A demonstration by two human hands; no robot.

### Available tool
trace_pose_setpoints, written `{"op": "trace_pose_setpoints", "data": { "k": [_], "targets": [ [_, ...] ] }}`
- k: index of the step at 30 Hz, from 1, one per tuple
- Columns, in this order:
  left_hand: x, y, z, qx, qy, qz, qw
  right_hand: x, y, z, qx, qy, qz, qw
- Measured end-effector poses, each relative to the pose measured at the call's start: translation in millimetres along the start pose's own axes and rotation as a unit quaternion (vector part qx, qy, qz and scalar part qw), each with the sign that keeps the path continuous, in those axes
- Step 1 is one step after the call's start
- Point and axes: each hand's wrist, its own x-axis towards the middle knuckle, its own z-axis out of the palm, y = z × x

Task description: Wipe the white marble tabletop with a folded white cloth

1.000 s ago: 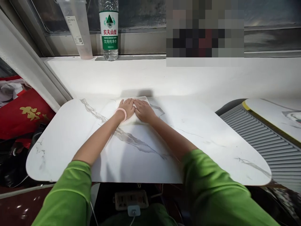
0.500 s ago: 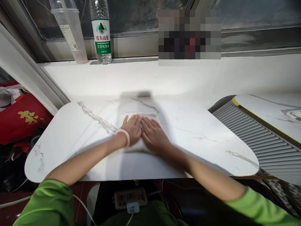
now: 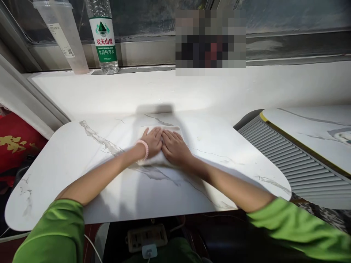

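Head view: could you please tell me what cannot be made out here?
- Cloth: mostly hidden under the left hand and right hand.
- Bottle and cup: tops cut off by the upper edge.
- Window: one patch pixelated.
- Cup's label: print too small.

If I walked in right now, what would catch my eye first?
Probably the two hands, left hand and right hand, pressed flat side by side on a white cloth in the middle of the marble-patterned table. Next, the green-labelled water bottle on the windowsill, beside a clear plastic cup.
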Motion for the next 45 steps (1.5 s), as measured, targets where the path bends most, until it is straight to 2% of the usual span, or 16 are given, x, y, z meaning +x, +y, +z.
{"op": "trace_pose_setpoints", "data": {
  "k": [3,5,7,10,14,17,22,24,26,28,30,34,37,39,41,45],
  "targets": [
    [42,-30,-4.1,0.003,0.027,-0.045,0.999,55,17,8,0.034,0.000,0.009,0.999],
    [58,-41,-7.1,-0.005,0.043,-0.079,0.996,80,25,12,0.056,0.003,0.017,0.998],
    [62,-44,-9.1,-0.014,0.047,-0.103,0.993,91,29,15,0.067,0.001,0.021,0.998],
    [55,-39,-9.1,-0.017,0.050,-0.105,0.993,84,30,16,0.062,-0.010,0.011,0.998],
    [24,-7,-4.1,-0.013,0.044,-0.091,0.995,39,28,6,0.045,-0.013,-0.026,0.999],
    [-10,37,0.5,-0.020,0.024,-0.091,0.995,-15,25,-11,0.047,-0.009,-0.072,0.996],
    [-64,109,4.4,-0.048,0.014,-0.025,0.998,-110,20,-36,0.055,0.022,-0.106,0.993],
    [-73,125,4.9,-0.054,0.008,0.008,0.998,-134,22,-41,0.055,0.047,-0.092,0.993],
    [-69,131,5.5,-0.056,0.003,0.027,0.998,-142,28,-41,0.056,0.063,-0.079,0.993],
    [-51,128,6.4,-0.058,0.001,0.027,0.998,-132,41,-39,0.054,0.057,-0.078,0.994],
    [-23,115,6.4,-0.061,0.003,0.014,0.998,-106,57,-34,0.045,0.037,-0.074,0.996],
    [44,67,1.2,-0.066,0.006,-0.013,0.998,-25,86,-15,0.035,0.018,-0.041,0.998],
    [82,31,-4.5,-0.065,0.018,-0.055,0.996,32,96,2,0.040,0.020,-0.023,0.999],
    [96,14,-6.9,-0.062,0.031,-0.087,0.994,58,97,11,0.043,0.023,-0.009,0.999],
    [101,6,-7.5,-0.059,0.039,-0.105,0.992,70,98,15,0.043,0.023,0.000,0.999],
    [92,11,-5.2,-0.051,0.035,-0.093,0.994,56,96,13,0.025,0.008,-0.011,1.000]
  ]
}}
